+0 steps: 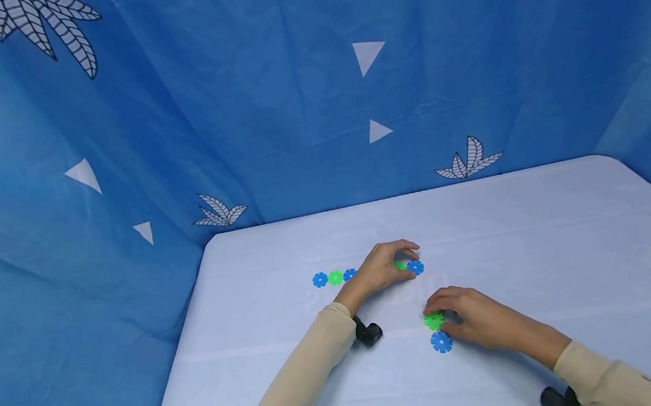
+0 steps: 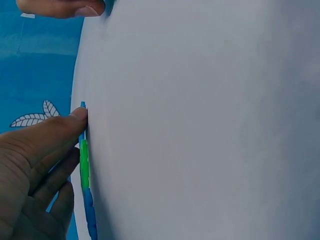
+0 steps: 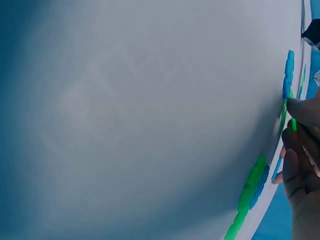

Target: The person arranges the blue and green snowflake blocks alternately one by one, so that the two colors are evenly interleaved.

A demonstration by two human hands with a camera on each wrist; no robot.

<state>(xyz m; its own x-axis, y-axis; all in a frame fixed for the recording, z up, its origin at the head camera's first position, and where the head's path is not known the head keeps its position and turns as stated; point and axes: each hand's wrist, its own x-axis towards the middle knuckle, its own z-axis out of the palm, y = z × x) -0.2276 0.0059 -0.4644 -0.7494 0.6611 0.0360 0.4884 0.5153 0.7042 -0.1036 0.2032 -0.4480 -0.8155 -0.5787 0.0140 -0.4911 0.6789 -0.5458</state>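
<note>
1. Curving round the right end of the row (image 1: pixel 336 278) in the head view, the left hand (image 1: pixel 381 266) sets its thumb at the near edge and fingertips at the far one.
2. Also in the head view, the right hand (image 1: pixel 473 317) pinches a green disc (image 1: pixel 434 322) between thumb and fingers. It sits nearer the camera than the row's right end; a blue disc (image 1: pixel 442 342) touches it on the side away from the row.
3. Judging by that view, the thin, notched discs should be light, stiff and slightly slippery: take them by opposite rims, not flat faces.
4. In the left wrist view, the thumb meets the row's end disc. The narrow chain would probably flex or part at its joins, so grip close to a joint and push gently.
5. In the right wrist view, the green disc stands edge-on between the digits, with spare discs (image 3: pixel 252 186) on the row's near side. Cramped against the frame's border, it may be lifted or resting; I cannot tell.
</note>
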